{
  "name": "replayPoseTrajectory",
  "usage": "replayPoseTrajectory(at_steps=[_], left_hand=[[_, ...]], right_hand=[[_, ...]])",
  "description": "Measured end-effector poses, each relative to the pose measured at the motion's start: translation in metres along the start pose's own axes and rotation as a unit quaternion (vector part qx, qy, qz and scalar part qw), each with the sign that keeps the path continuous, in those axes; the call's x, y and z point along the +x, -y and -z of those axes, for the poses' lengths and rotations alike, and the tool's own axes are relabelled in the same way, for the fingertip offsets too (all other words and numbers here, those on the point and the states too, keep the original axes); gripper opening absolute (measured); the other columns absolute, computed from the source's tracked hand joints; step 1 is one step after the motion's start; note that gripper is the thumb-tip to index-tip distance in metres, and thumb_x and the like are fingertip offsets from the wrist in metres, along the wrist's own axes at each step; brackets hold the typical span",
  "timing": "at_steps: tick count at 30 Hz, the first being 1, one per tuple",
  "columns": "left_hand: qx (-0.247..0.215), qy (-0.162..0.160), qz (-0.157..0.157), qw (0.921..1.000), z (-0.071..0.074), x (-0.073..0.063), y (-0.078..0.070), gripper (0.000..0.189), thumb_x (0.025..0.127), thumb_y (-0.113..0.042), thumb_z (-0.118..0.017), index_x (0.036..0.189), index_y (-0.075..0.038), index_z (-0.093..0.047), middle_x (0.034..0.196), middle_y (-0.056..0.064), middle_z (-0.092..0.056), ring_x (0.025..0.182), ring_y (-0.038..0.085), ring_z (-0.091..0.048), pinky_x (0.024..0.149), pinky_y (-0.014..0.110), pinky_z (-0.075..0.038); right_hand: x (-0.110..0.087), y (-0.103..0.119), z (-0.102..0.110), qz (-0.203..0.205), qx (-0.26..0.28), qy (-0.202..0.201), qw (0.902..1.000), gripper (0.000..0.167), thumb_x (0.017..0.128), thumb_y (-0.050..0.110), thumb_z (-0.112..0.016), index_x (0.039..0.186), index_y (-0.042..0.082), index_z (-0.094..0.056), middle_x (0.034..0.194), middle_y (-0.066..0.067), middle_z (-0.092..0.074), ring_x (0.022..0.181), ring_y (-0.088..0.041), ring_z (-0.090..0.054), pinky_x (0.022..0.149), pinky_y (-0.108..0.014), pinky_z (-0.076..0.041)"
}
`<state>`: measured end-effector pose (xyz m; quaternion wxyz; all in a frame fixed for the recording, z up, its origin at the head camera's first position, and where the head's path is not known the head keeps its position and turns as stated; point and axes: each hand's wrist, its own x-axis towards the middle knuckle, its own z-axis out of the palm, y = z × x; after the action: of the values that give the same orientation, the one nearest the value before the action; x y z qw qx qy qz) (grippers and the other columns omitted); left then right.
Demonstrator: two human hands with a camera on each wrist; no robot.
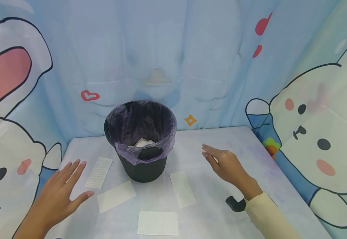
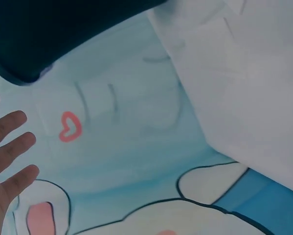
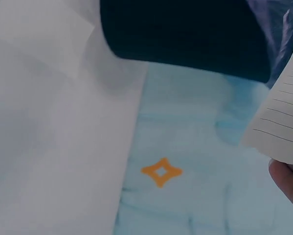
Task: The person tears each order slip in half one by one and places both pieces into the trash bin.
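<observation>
A torn piece of lined paper [image 3: 283, 110] shows at the thumb of my right hand [image 3: 288, 183], which pinches its lower edge. In the head view this right hand [image 1: 228, 166] hovers right of a black trash bin [image 1: 143, 169], and the paper is hidden there. A thin purple bag [image 1: 167, 142] lines the bin, its edge folded over the rim, and crumpled white paper [image 1: 143, 142] lies inside. My left hand [image 1: 58, 191] is spread, fingers straight and holding nothing, over the table's left side near a lined slip [image 1: 99, 172].
More paper slips lie before the bin: one front left [image 1: 116, 196], one front right [image 1: 183, 189] and one at the near edge [image 1: 157, 223]. The white-covered table [image 1: 209, 215] meets a blue cartoon curtain [image 1: 209, 66] behind. A black wrist piece [image 1: 235, 203] hangs beside the right sleeve.
</observation>
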<state>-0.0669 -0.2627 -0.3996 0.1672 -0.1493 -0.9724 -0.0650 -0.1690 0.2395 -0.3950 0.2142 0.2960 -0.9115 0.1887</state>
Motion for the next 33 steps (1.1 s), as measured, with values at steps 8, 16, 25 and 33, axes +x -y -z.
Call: replayPoseTrajectory(at_steps=[8, 16, 25, 33], left_hand=[[0.006, -0.051, -0.062, 0.9967, 0.013, 0.013, -0.023, 0.094, 0.087, -0.07, -0.059, 0.16, -0.018, -0.028, 0.157, 0.015, -0.042, 0.142, 0.038, -0.04, 0.126, 0.037, 0.002], [-0.001, -0.116, -0.128, 0.985, 0.024, 0.023, -0.046, 0.086, 0.096, -0.075, -0.03, 0.158, -0.016, -0.033, 0.155, 0.013, -0.045, 0.143, 0.031, -0.04, 0.125, 0.029, 0.003], [-0.006, -0.161, -0.189, 0.9687, 0.03, 0.035, -0.071, 0.083, 0.099, -0.072, -0.028, 0.153, -0.01, -0.042, 0.15, 0.014, -0.052, 0.138, 0.031, -0.047, 0.126, 0.028, -0.002], [-0.007, -0.163, -0.218, 0.9622, 0.03, 0.04, -0.084, 0.081, 0.1, -0.07, -0.03, 0.153, -0.01, -0.042, 0.15, 0.011, -0.052, 0.134, 0.033, -0.051, 0.127, 0.031, -0.005]], right_hand=[[0.006, 0.027, 0.014, 0.072, 0.039, -0.023, 0.9964, 0.034, 0.094, 0.012, -0.071, 0.125, -0.002, -0.068, 0.121, -0.015, -0.071, 0.096, -0.025, -0.074, 0.078, -0.035, -0.06], [0.011, 0.057, 0.025, 0.135, 0.081, -0.002, 0.9875, 0.036, 0.103, 0.026, -0.058, 0.122, -0.002, -0.07, 0.111, -0.012, -0.075, 0.083, -0.012, -0.076, 0.071, -0.023, -0.06], [0.016, 0.085, 0.017, 0.195, 0.093, 0.034, 0.9758, 0.027, 0.094, 0.012, -0.07, 0.119, 0.0, -0.073, 0.111, -0.009, -0.076, 0.091, -0.013, -0.076, 0.074, -0.023, -0.06], [0.018, 0.102, 0.002, 0.212, 0.079, 0.066, 0.9718, 0.026, 0.099, 0.02, -0.064, 0.118, 0.004, -0.073, 0.114, -0.006, -0.075, 0.098, -0.011, -0.074, 0.079, -0.025, -0.06]])
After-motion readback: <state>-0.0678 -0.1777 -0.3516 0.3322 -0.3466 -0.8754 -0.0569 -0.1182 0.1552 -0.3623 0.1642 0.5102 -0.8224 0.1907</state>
